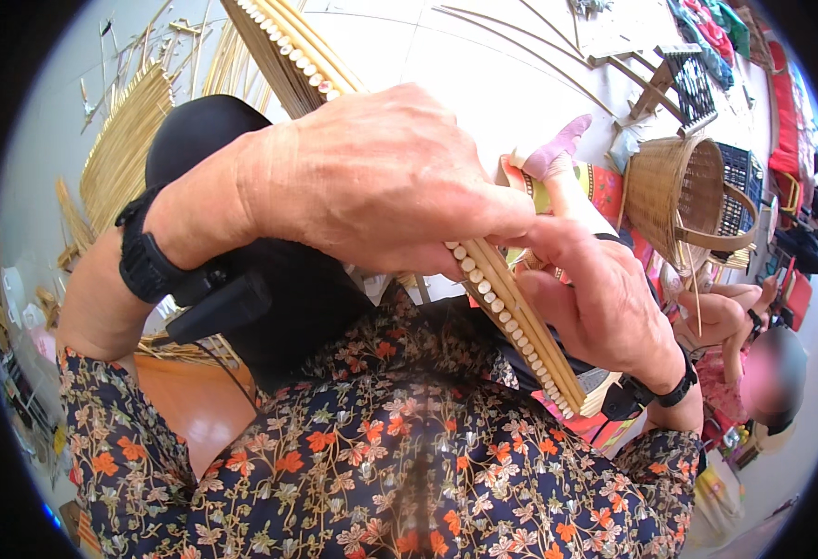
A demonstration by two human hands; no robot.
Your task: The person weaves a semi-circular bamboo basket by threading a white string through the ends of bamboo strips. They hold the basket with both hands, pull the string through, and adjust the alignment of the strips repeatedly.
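A long flat panel of pale reed-like stalks (532,343) runs slantwise beneath my hands, from the upper middle to my lap at the lower right. A row of round cut ends lines its edge, with thin straight stalks beside them. My left hand (362,182) lies across the panel, its fingers bent closed around that edge. Close against its fingertips is my right hand (604,293), thumb and forefinger bent together at the rim. Whatever sits between the meeting fingertips is hidden. Both wrists wear black straps with small devices.
A woven basket (674,191) with a handle stands at the right, by a dark crate (739,177). Another stalk mat (129,140) lies left, near scattered stalks. A wooden stool (655,88) stands at the upper right. Someone in pink (730,391) sits at the far right.
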